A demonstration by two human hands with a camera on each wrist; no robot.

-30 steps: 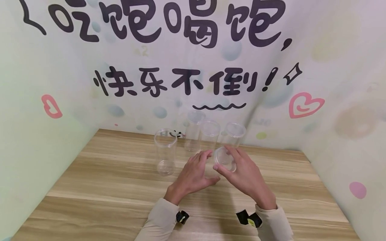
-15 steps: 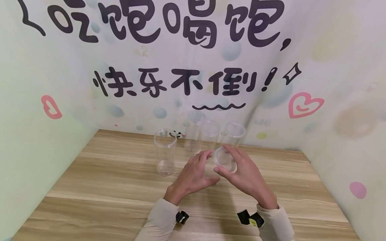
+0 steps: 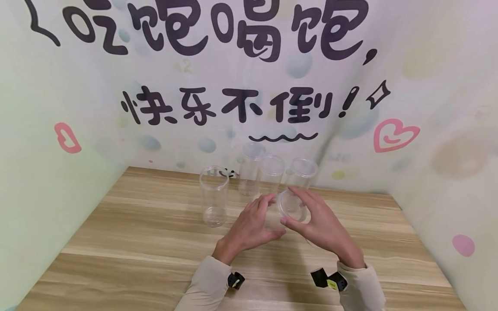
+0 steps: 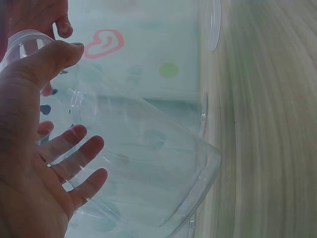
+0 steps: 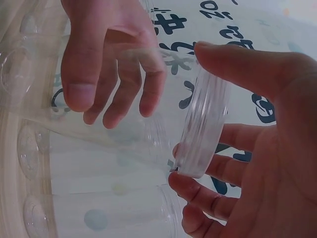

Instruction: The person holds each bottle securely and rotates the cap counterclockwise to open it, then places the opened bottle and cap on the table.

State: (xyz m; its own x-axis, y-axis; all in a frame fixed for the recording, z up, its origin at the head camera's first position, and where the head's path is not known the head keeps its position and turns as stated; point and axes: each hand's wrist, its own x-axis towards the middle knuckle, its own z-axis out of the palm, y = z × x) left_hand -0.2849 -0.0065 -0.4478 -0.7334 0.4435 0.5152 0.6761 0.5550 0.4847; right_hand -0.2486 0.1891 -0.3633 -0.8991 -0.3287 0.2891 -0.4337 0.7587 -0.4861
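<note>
A clear plastic jar (image 4: 158,158) stands tilted between the two hands above the wooden table, its base toward the table in the left wrist view. My left hand (image 3: 250,224) holds it round the side, with the fingers spread behind the clear wall. At its upper end sits a clear ridged screw lid (image 5: 205,126). The thumb and fingers of my right hand (image 3: 324,224) grip this lid by its edge. In the right wrist view, the left thumb and fingers show around the jar below the lid.
To the left stands a clear jar (image 3: 214,201) with an open-looking rim. Close to the printed back wall stand three more clear jars, including a right-hand jar (image 3: 304,170) behind the right hand. Light side walls border the wooden table (image 3: 128,246).
My right hand and wrist have shifted slightly to the right and turned a little at the lid. The left hand and the standing jars look unmoved.
</note>
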